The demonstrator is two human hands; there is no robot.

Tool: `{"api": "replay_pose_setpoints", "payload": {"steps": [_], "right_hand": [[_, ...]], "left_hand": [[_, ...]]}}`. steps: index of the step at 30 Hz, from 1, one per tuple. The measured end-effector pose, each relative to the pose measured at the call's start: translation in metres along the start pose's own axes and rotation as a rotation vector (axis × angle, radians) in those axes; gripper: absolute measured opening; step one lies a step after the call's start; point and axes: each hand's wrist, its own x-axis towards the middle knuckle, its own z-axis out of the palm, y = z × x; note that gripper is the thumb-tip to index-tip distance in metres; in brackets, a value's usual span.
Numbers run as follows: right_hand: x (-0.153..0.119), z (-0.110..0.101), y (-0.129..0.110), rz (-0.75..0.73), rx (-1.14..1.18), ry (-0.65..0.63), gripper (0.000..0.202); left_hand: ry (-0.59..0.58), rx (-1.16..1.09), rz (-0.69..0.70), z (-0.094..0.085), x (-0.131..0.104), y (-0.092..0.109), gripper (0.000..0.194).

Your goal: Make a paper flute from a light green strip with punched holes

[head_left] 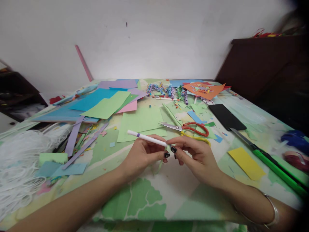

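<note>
My left hand (147, 154) is closed around a white marker (152, 139) with a purple band, which slants down to the right. At the marker's right end my right hand (190, 154) pinches a narrow light green paper strip (159, 166), part of which hangs down below the fingers. Fingers partly hide where the strip meets the marker. Just beyond my hands lie open scissors (177, 127) with red and yellow handles. Light green paper sheets (142, 120) and a rolled green paper tube (172, 114) lie behind them.
White cord (21, 161) is heaped at the left, beside purple paper strips (89, 146). Coloured sheets (106, 104) are stacked at the back left. A black phone (227, 116), a green-handled cutter (272, 164) and a yellow paper (246, 163) lie at the right. Curled paper pieces (169, 90) sit near the wall.
</note>
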Motion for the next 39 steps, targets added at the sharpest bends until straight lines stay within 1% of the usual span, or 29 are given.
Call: {"api": "replay_pose_setpoints", "payload": {"steps": [5, 8, 10, 12, 16, 18, 22, 26, 32, 36, 39], "right_hand": [[0.0008, 0.0013, 0.0014, -0.089, -0.080, 0.030, 0.020], [0.0004, 0.0025, 0.0020, -0.146, -0.112, 0.035, 0.021], [0.0005, 0.0028, 0.0014, -0.155, -0.104, 0.043, 0.020], [0.0008, 0.0026, 0.0004, -0.125, -0.069, 0.033, 0.019], [0.0000, 0.0016, 0.0005, 0.044, 0.066, -0.075, 0.024], [-0.0009, 0.0015, 0.0017, 0.098, 0.118, -0.110, 0.022], [-0.0007, 0.0022, 0.0032, 0.108, 0.242, -0.149, 0.018], [0.0009, 0.0037, 0.0032, 0.134, 0.365, -0.156, 0.015], [-0.0005, 0.0048, 0.0030, 0.137, 0.313, -0.117, 0.010], [-0.0003, 0.0044, 0.0031, 0.116, 0.265, -0.097, 0.010], [0.0003, 0.0037, 0.0042, 0.075, 0.166, -0.084, 0.009]], "left_hand": [[-0.059, -0.033, 0.024, -0.0022, 0.0000, -0.0020, 0.020], [-0.044, -0.017, 0.011, -0.0023, -0.0003, -0.0026, 0.018], [-0.025, 0.009, 0.001, -0.0017, -0.0009, -0.0018, 0.016], [-0.014, 0.038, 0.001, -0.0006, -0.0017, -0.0002, 0.012], [0.025, 0.107, 0.019, 0.0011, -0.0030, 0.0027, 0.007], [0.049, 0.155, 0.027, 0.0009, -0.0033, 0.0024, 0.008], [0.039, 0.253, 0.032, -0.0009, -0.0030, 0.0005, 0.013], [-0.012, 0.217, 0.041, -0.0021, -0.0013, -0.0003, 0.013], [-0.076, 0.162, 0.039, -0.0030, -0.0005, -0.0012, 0.011], [-0.068, 0.128, 0.022, 0.0003, -0.0015, 0.0002, 0.008], [-0.062, 0.092, 0.013, 0.0035, -0.0019, 0.0015, 0.007]]}}
